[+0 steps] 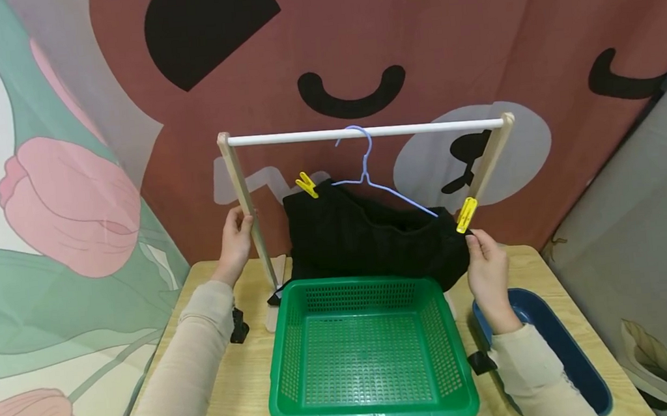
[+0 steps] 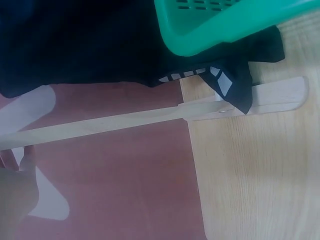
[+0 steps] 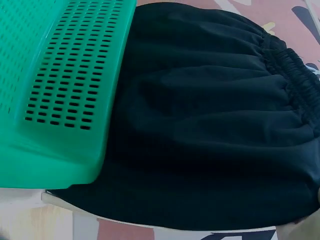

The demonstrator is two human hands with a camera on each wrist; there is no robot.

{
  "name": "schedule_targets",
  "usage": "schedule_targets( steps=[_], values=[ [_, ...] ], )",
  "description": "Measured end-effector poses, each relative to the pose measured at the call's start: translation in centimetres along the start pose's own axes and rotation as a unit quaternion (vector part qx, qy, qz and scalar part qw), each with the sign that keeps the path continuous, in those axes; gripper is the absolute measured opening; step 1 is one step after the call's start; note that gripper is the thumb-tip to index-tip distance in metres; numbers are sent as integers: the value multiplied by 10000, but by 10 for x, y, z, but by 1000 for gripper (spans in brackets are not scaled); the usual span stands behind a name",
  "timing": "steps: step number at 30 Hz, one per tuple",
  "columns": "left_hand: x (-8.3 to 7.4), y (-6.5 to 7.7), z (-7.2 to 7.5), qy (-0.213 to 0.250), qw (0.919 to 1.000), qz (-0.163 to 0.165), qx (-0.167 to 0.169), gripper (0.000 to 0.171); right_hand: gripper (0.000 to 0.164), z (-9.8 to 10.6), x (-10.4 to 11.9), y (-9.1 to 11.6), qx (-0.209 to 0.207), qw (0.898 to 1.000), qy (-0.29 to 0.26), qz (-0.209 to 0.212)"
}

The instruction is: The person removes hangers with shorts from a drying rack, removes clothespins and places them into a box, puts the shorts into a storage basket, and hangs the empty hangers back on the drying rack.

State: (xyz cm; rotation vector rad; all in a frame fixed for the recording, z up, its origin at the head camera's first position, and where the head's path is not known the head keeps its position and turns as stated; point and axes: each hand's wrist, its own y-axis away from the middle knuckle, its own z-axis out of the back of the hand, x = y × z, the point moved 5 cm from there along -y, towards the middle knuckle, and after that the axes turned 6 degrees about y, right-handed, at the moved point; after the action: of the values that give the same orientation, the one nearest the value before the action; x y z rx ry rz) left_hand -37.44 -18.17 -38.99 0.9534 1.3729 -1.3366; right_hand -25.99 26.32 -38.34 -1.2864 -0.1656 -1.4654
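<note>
A black garment with a gathered elastic waistband (image 1: pixel 372 247) hangs from a blue-violet hanger (image 1: pixel 364 166), its waist tilted down to the right. One yellow clothespin (image 1: pixel 306 185) clips the waistband at left; another yellow clothespin (image 1: pixel 467 215) is at its right end. My right hand (image 1: pixel 488 271) pinches the garment's right corner, just below that clothespin. With thumb and fingers, my left hand (image 1: pixel 236 242) grips the left wooden post (image 1: pixel 246 198) of the rack. In the left wrist view, a hem corner with white marks (image 2: pixel 225 84) overlaps the rack's foot (image 2: pixel 280 95).
A green perforated basket (image 1: pixel 376 413) stands in front of the rack, overlapping the garment's lower part. Beside my right forearm lies a dark blue tub (image 1: pixel 574 346). The rack's white crossbar (image 1: pixel 433 127) spans above, before a printed curtain (image 1: pixel 473 34). All stands on a wooden table (image 1: pixel 236 385).
</note>
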Motion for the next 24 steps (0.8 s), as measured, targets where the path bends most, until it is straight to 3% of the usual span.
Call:
schedule_targets(
  steps=[7,16,24],
  values=[
    [0,1,1,-1,10000,-39,36,40,26,4,4,-7,-445,9983,-375,-37],
    [2,1,1,-16,10000,35,90,41,27,14,12,-20,-407,9971,-537,-353],
    [2,2,1,24,10000,89,37,42,30,23,16,-33,-539,9960,-640,-314]
  ],
)
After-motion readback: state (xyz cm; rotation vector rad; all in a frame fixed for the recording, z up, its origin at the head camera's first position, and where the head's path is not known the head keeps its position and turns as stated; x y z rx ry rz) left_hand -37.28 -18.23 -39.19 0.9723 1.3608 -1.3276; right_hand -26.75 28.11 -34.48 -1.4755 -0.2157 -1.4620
